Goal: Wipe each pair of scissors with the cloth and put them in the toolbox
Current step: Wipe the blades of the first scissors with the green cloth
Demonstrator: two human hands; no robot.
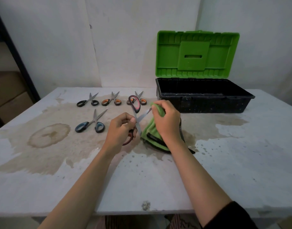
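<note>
While the cloth is on a blade, step: wiping the red scissors (136, 106), held open at centre frame.
Left hand (120, 128): grips the red scissors near pivot and lower handle.
Right hand (166, 119): pinches the green cloth (151, 134) round one blade tip.
Toolbox (208, 104): upper right, lid up, apparently no scissors inside.
Other scissors (82, 127): four pairs on the tabletop (158, 179), centre left.
Next, likely: wipe the second blade, close the pair, carry it to the toolbox.
</note>
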